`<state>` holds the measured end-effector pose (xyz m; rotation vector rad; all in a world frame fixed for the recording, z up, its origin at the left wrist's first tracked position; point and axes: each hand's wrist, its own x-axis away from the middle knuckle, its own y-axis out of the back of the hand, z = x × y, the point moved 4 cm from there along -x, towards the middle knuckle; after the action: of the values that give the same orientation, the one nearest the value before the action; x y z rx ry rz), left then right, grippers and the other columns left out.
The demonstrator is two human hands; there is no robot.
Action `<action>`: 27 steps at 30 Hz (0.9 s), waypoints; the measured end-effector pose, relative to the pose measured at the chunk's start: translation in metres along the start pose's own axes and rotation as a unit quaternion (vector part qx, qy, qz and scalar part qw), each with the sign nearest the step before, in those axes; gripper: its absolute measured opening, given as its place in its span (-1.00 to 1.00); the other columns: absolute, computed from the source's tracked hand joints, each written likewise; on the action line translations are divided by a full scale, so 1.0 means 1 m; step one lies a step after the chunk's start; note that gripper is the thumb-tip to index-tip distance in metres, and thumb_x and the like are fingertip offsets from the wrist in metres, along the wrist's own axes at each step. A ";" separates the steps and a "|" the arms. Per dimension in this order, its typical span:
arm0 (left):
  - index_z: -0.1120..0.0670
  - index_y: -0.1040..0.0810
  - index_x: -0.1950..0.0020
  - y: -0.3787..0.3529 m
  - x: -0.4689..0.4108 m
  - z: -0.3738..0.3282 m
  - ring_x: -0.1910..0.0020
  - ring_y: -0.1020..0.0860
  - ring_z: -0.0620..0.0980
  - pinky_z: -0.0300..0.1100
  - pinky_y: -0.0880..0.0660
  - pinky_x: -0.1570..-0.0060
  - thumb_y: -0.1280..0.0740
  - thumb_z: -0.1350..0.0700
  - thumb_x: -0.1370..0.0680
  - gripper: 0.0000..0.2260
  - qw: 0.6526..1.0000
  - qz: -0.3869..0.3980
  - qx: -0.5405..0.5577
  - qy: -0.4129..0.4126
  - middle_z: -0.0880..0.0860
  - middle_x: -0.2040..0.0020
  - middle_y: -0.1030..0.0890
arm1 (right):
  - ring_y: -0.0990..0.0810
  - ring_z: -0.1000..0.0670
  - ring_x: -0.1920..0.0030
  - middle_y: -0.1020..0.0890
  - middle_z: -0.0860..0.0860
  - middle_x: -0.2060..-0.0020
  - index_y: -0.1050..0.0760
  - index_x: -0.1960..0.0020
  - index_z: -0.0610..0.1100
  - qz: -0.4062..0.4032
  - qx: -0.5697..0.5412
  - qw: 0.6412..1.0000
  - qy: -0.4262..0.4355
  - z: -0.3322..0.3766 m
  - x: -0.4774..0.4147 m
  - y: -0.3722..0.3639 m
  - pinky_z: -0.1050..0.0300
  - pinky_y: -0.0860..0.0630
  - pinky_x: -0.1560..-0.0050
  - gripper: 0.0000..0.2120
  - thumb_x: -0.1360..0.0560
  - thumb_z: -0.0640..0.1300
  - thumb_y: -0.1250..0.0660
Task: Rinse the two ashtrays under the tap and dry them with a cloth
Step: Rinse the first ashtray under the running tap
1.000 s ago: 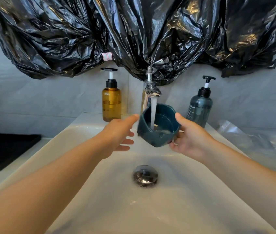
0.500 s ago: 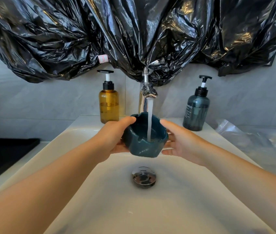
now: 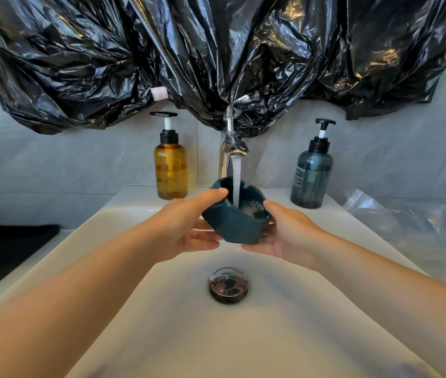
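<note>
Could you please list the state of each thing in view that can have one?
Tap: running.
Ashtray: tilted under the stream, water inside.
Left hand: holds the ashtray's left side.
Right hand: holds its right side.
Amber bottle: upright.
Grey bottle: upright.

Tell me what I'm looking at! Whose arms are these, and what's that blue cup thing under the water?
There is no machine here: these are a person's two bare arms. The camera sits on the person's head and looks down, so you see what they see. Their left hand and right hand hold a dark teal ashtray from both sides, with the thumbs at its rim. The tap pours water into it, above a white sink with a metal drain plug. Behind the sink stand an amber pump bottle and a grey-blue pump bottle. Crinkly black plastic hangs on the wall. The second ashtray and the cloth aren't in view.
</note>
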<state>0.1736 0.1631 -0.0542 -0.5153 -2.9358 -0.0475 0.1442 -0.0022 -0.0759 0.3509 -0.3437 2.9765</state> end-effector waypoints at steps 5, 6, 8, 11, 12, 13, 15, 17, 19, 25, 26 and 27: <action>0.02 -0.40 -0.16 0.006 0.000 0.003 0.10 -0.63 0.14 -0.07 -0.62 0.29 -0.35 0.01 -0.54 -0.75 0.997 -0.059 0.042 0.008 0.12 0.03 -0.59 | -0.67 -0.18 0.08 -0.63 -0.29 -0.03 -0.41 -0.27 -0.28 0.054 0.138 0.987 -0.059 -0.006 -0.001 0.002 -0.03 -0.62 -0.03 -0.55 -0.63 0.07 -0.10; 0.03 -0.41 -0.16 0.008 -0.001 0.003 0.12 -0.62 0.11 -0.09 -0.61 0.30 -0.35 0.02 -0.55 -0.76 0.998 -0.066 0.025 0.001 0.11 0.05 -0.60 | -0.67 -0.19 0.05 -0.64 -0.28 -0.03 -0.41 -0.29 -0.28 0.063 0.170 0.981 -0.069 -0.007 -0.001 0.002 -0.03 -0.60 -0.09 -0.50 -0.61 0.13 -0.11; 0.05 -0.44 -0.16 0.010 -0.003 0.003 0.13 -0.62 0.08 -0.10 -0.62 0.27 -0.35 0.01 -0.54 -0.76 0.997 -0.073 -0.022 -0.013 0.10 0.06 -0.61 | -0.66 -0.19 -0.03 -0.62 -0.24 -0.10 -0.44 -0.30 -0.20 0.071 0.203 0.975 -0.056 -0.006 -0.003 0.004 -0.05 -0.58 -0.16 -0.47 -0.59 0.21 -0.11; 0.04 -0.47 -0.07 0.007 -0.003 0.004 0.05 -0.63 0.12 -0.05 -0.63 0.14 -0.35 -0.01 -0.54 -0.81 0.997 -0.057 -0.056 -0.009 0.13 0.00 -0.63 | -0.69 -0.19 0.01 -0.60 -0.18 -0.14 -0.48 -0.25 -0.05 0.082 0.182 0.980 -0.019 -0.001 0.000 0.003 -0.01 -0.63 -0.02 -0.59 -0.61 0.20 -0.10; 0.04 -0.47 -0.04 0.005 -0.002 0.004 0.02 -0.63 0.14 -0.03 -0.63 0.08 -0.35 -0.01 -0.54 -0.83 0.997 -0.049 -0.057 -0.004 0.14 -0.03 -0.64 | -0.70 -0.18 0.04 -0.62 -0.17 -0.12 -0.49 -0.22 -0.04 0.082 0.178 0.980 -0.017 -0.001 0.002 0.004 0.02 -0.64 0.05 -0.61 -0.61 0.18 -0.09; 0.04 -0.47 -0.03 0.004 -0.001 0.004 -0.01 -0.63 0.16 0.00 -0.62 0.03 -0.35 -0.01 -0.54 -0.84 0.997 -0.041 -0.058 -0.001 0.16 -0.05 -0.63 | -0.70 -0.17 0.06 -0.64 -0.17 -0.10 -0.49 -0.21 -0.06 0.077 0.172 0.982 -0.017 -0.001 0.002 0.005 0.03 -0.65 0.10 -0.62 -0.62 0.16 -0.09; 0.04 -0.47 -0.05 0.001 -0.001 0.004 -0.05 -0.62 0.18 0.04 -0.61 -0.02 -0.33 -0.01 -0.56 -0.84 0.998 -0.030 -0.050 0.005 0.18 -0.08 -0.63 | -0.70 -0.16 0.05 -0.65 -0.18 -0.09 -0.48 -0.23 -0.10 0.055 0.162 0.985 -0.010 0.000 0.003 0.006 0.03 -0.66 0.14 -0.62 -0.63 0.12 -0.10; 0.04 -0.48 -0.08 0.002 0.000 0.001 -0.01 -0.64 0.16 -0.02 -0.64 0.08 -0.30 -0.04 -0.57 -0.81 0.997 -0.042 -0.058 0.001 0.17 -0.09 -0.62 | -0.70 -0.15 0.08 -0.63 -0.18 -0.09 -0.45 -0.26 -0.11 0.019 0.187 0.982 0.007 0.003 0.002 0.007 0.08 -0.66 0.21 -0.61 -0.64 0.13 -0.07; 0.09 -0.48 -0.19 0.006 -0.001 -0.003 0.03 -0.65 0.15 -0.06 -0.65 0.14 -0.29 -0.06 -0.56 -0.70 0.993 -0.063 -0.097 -0.015 0.17 -0.11 -0.61 | -0.69 -0.13 0.12 -0.63 -0.16 -0.06 -0.44 -0.28 -0.10 -0.010 0.215 0.976 0.023 0.007 0.001 0.008 0.14 -0.64 0.27 -0.60 -0.64 0.13 -0.04; 0.13 -0.47 -0.20 0.007 0.000 0.003 0.11 -0.68 0.14 -0.03 -0.65 0.13 -0.28 -0.07 -0.57 -0.67 0.990 -0.035 -0.130 0.029 0.21 -0.03 -0.64 | -0.69 -0.16 0.07 -0.64 -0.17 -0.06 -0.44 -0.25 -0.09 0.004 0.240 0.971 -0.006 0.003 0.003 0.006 0.11 -0.65 0.18 -0.61 -0.64 0.14 -0.05; 0.12 -0.50 -0.17 0.008 0.000 0.003 0.15 -0.68 0.11 -0.07 -0.65 0.18 -0.27 -0.06 -0.58 -0.70 0.990 -0.040 -0.133 0.029 0.19 0.00 -0.64 | -0.69 -0.15 0.08 -0.65 -0.17 -0.02 -0.44 -0.23 -0.08 0.012 0.231 0.973 -0.015 0.001 0.004 0.003 0.10 -0.65 0.17 -0.63 -0.64 0.14 -0.04; 0.11 -0.51 -0.14 0.009 0.001 0.002 0.18 -0.67 0.08 -0.11 -0.65 0.24 -0.26 -0.06 -0.59 -0.73 0.990 -0.048 -0.131 0.024 0.17 0.02 -0.64 | -0.68 -0.15 0.10 -0.65 -0.16 0.02 -0.44 -0.21 -0.07 0.018 0.217 0.976 -0.020 -0.001 0.004 0.000 0.10 -0.65 0.18 -0.65 -0.64 0.13 -0.04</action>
<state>0.1755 0.1719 -0.0562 -0.4007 -2.9191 -0.4568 0.1397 -0.0018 -0.0756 0.4483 0.3106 3.0625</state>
